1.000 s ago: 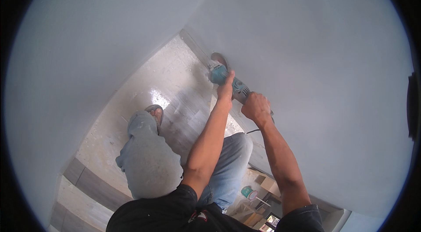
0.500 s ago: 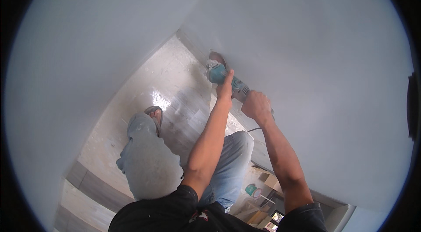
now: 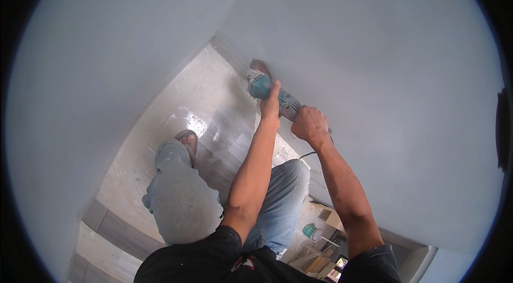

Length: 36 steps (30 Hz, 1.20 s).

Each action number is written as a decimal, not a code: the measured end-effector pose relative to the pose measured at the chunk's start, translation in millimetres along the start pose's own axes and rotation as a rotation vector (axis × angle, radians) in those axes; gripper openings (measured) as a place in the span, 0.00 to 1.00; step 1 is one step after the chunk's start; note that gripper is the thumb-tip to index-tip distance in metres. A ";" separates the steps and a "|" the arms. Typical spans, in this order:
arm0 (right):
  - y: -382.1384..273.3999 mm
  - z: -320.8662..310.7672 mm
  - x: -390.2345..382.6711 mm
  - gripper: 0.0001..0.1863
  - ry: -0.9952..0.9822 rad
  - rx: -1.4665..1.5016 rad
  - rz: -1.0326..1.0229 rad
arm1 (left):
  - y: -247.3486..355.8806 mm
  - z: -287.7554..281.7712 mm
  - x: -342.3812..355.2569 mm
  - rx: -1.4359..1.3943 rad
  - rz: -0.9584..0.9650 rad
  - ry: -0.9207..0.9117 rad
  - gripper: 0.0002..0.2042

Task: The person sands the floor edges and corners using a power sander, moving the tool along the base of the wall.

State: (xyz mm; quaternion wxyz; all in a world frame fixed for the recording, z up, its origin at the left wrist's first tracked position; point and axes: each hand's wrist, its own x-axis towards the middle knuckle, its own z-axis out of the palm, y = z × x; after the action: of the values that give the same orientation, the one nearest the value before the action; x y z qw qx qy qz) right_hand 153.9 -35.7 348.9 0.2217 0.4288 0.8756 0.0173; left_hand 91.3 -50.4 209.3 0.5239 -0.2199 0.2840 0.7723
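A teal angle grinder (image 3: 287,102) is held in both my hands against the foot of the right wall. Its round reddish-brown disc (image 3: 261,67) stands on edge at the wall's base. My left hand (image 3: 271,102) is closed round the front of the body, just behind the head, with the thumb along it. Farther back, my right hand (image 3: 311,123) wraps round the rear grip. A dark cord (image 3: 306,154) trails from the tool's rear toward my right knee. Where the disc meets the wall, the contact is hard to make out.
Pale walls rise on the left (image 3: 96,69) and right (image 3: 395,101), meeting in a far corner. Dusty floor tiles (image 3: 224,133) lie below, under my sandalled foot (image 3: 188,141). Behind my right knee are a green bucket (image 3: 311,231) and wooden boards (image 3: 318,262).
The grinder and both hands have shifted slightly left and toward the far corner along the wall's base. My grip on it is unchanged.
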 end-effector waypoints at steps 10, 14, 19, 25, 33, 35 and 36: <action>12.1 8.2 -5.8 0.13 0.046 0.034 0.000 | -6.2 9.7 -19.2 0.057 0.047 0.058 0.45; 10.6 4.0 -3.3 0.13 0.029 0.024 -0.018 | -2.6 8.9 -14.2 0.023 0.044 0.018 0.45; 19.3 9.2 -6.0 0.13 0.021 -0.002 0.002 | -14.3 9.6 -12.2 0.039 -0.024 0.038 0.46; 25.6 17.2 -12.2 0.13 0.011 0.004 0.011 | -29.4 3.9 -14.0 0.094 0.006 0.060 0.46; 9.2 10.8 0.3 0.14 0.047 0.074 -0.012 | 1.8 5.0 -12.2 0.037 0.051 0.022 0.47; 6.0 9.5 -0.2 0.14 0.061 0.076 -0.019 | 5.9 3.9 -11.1 0.044 0.047 0.012 0.47; 1.2 7.4 -0.6 0.14 0.054 0.075 -0.017 | 7.9 1.3 -9.0 0.052 0.037 0.028 0.47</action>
State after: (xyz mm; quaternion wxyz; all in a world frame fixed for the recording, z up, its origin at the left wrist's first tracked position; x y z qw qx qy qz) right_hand 158.1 -36.6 342.7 0.1820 0.4287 0.8849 -0.0060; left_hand 87.1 -58.0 217.7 0.5108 -0.2118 0.3155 0.7711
